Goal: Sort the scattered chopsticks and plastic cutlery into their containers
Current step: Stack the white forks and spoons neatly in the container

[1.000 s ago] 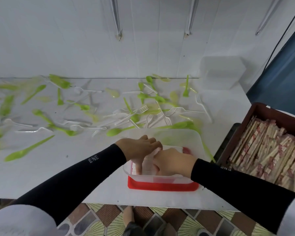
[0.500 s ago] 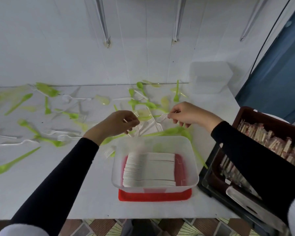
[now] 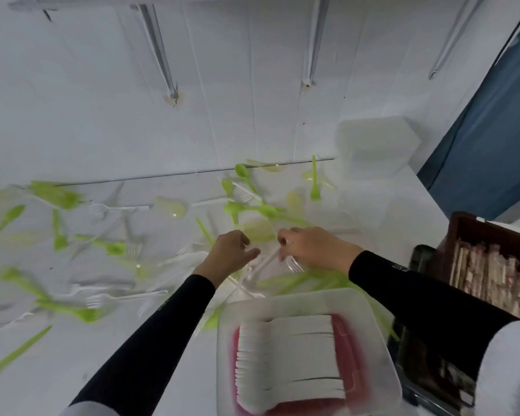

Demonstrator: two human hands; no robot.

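- Plastic cutlery (image 3: 98,209) is mostly loose on the white desk (image 3: 117,349): green spoons (image 3: 240,171) and clear-white forks lie scattered from the far left edge to just behind the hands.
- Done so far, I'd say: a neat stack of white pieces (image 3: 288,355) sits in the clear tub (image 3: 224,355) at the near edge, and the chopsticks (image 3: 487,274) look packed into the brown crate (image 3: 466,226) on the right. I can't spot any stray chopsticks.
- Left to do: pretty much all the green stuff, plus a good few forks. A second tub (image 3: 375,151) at the back looks unfilled. Well under halfway by my guess.
- Right hand (image 3: 309,250) has its fingers pinched on the white forks (image 3: 267,261) just behind the tub.
- Left hand (image 3: 228,253) is right beside them with fingers curled in. It's too blurry to tell if it holds anything.
- Writing: there's small white lettering on the right sleeve (image 3: 399,267) and red print on the chopstick wrappers, but none of it is readable.
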